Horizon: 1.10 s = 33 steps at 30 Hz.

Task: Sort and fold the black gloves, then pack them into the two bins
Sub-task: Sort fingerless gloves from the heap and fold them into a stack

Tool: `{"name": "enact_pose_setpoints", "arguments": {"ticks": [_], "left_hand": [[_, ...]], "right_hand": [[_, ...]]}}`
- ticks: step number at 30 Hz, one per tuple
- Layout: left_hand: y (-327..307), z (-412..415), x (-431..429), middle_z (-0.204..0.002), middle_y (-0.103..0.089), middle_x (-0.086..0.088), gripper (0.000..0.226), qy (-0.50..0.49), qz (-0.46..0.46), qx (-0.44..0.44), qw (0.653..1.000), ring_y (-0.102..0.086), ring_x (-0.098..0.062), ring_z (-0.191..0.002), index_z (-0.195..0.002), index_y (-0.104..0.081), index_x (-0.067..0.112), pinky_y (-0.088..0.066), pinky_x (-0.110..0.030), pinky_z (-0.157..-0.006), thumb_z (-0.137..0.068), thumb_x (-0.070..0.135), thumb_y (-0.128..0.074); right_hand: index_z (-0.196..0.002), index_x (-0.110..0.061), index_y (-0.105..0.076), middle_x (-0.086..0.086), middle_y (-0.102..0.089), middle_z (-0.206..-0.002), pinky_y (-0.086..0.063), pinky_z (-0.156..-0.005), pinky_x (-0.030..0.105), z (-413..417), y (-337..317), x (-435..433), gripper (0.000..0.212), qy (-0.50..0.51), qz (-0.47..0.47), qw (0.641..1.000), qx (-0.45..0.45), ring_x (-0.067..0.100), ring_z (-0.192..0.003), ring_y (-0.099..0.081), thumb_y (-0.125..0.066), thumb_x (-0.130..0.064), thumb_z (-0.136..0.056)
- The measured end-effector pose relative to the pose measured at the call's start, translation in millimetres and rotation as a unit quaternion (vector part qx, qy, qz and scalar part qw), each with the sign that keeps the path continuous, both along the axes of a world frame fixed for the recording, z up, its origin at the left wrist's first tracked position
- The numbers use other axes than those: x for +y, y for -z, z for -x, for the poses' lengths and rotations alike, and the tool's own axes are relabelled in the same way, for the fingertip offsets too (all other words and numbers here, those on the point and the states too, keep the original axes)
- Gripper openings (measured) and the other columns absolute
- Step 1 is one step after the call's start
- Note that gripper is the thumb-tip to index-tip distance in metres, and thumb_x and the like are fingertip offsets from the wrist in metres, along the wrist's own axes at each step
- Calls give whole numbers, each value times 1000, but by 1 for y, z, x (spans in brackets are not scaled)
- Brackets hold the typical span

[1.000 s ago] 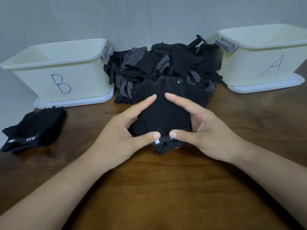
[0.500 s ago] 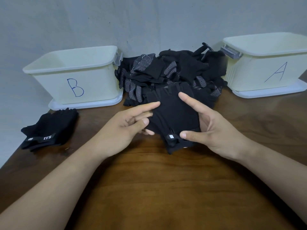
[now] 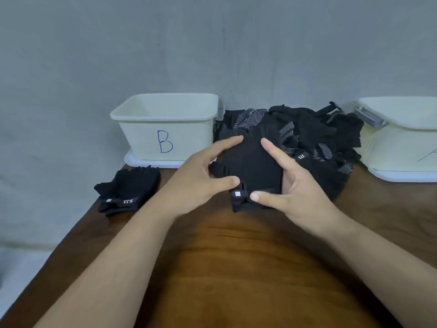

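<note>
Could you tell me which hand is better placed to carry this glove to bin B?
Probably the left hand: it holds the glove nearer bin B; the right hand would cross.

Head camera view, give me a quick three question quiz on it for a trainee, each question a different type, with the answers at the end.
1. True or false: the pile of gloves lies between bin B and bin A.
2. What do the left hand and right hand hold together? A) a black glove B) a lid C) a bin
3. Fill in: the gloves set aside on the table lie nearest the bin marked ___.
Key: 1 true; 2 A; 3 B.
</note>
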<state>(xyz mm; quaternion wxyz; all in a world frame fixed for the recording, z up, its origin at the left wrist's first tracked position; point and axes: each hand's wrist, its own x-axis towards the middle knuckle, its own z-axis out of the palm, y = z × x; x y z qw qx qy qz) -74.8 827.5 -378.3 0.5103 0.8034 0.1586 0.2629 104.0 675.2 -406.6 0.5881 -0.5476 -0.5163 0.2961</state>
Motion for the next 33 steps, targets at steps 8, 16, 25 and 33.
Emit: {"name": "enact_pose_setpoints", "arguments": {"ticks": [8, 16, 25, 33], "left_hand": [[-22, 82, 68, -146, -65, 11, 77, -79, 58, -29, 995, -68, -20, -126, -157, -49, 29, -60, -46, -98, -95, -14, -64], [-14, 149, 123, -128, -75, 6, 73, -253, 144, -35, 956, -74, -22, -110, -141, -65, 28, -56, -35, -86, -72, 4, -60], [21, 148, 144, -110, -79, 2, 68, -327, 194, 40, 924, -67, -15, -86, -131, -72, 33, -49, -37, -82, -69, 10, -57], [28, 150, 147, -98, -70, -7, 68, -341, 180, 87, 919, -57, -20, -78, -128, -72, 34, -44, -39, -74, -67, 9, -56]], "right_hand": [[-164, -26, -38, -19, -61, -149, -49, -114, 30, 73, -12, 100, 88, -49, -3, 997, 54, 3, -139, -57, -76, 8, -92], [-164, -33, -39, -1, -48, -163, -63, -63, 26, 143, -16, 180, 74, -92, 107, 986, 93, 36, -86, -81, -71, -11, -101], [-165, -28, -37, 8, -27, -173, -64, -63, 26, 162, -3, 205, 77, -48, 184, 976, 107, 29, -74, -81, -72, -7, -99], [-165, -30, -37, 8, -21, -176, -63, -62, 25, 165, 7, 205, 78, -44, 206, 975, 72, 30, -76, -81, -73, -9, -99]]}}
